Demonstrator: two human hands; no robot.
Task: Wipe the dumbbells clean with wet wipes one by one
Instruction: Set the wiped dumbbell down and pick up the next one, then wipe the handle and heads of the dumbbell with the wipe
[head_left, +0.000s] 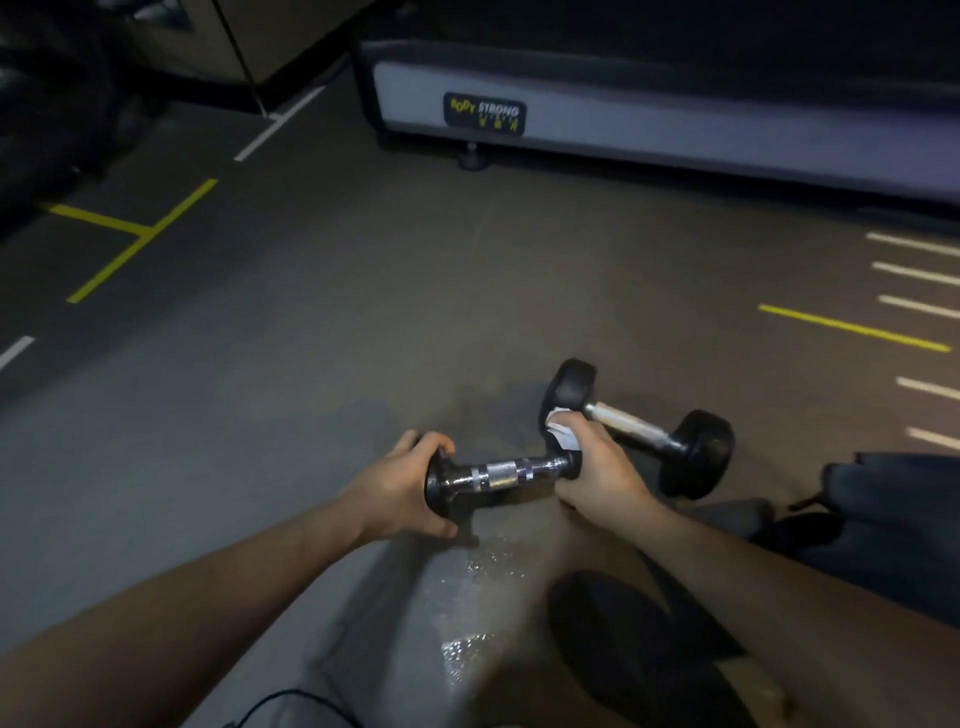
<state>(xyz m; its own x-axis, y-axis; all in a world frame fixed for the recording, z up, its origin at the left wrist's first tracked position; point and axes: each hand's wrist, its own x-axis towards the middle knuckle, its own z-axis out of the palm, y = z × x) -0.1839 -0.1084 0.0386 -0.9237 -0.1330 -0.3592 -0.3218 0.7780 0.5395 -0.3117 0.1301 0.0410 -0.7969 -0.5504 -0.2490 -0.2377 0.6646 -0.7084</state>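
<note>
I hold a small black dumbbell (498, 475) with a chrome knurled handle just above the floor, lying left to right. My left hand (402, 486) grips its left head. My right hand (597, 467) is wrapped over its right head with a white wet wipe (561, 428) bunched under the fingers. Just behind, a second black dumbbell (641, 428) with a chrome handle lies on the floor, slanting from upper left to lower right.
The dark grey gym floor (311, 364) carries yellow and white tape lines. The base of a grey machine (649, 119) runs across the back. A dark bag (893, 519) sits at right. A wet patch (478, 566) glints on the floor below the dumbbell.
</note>
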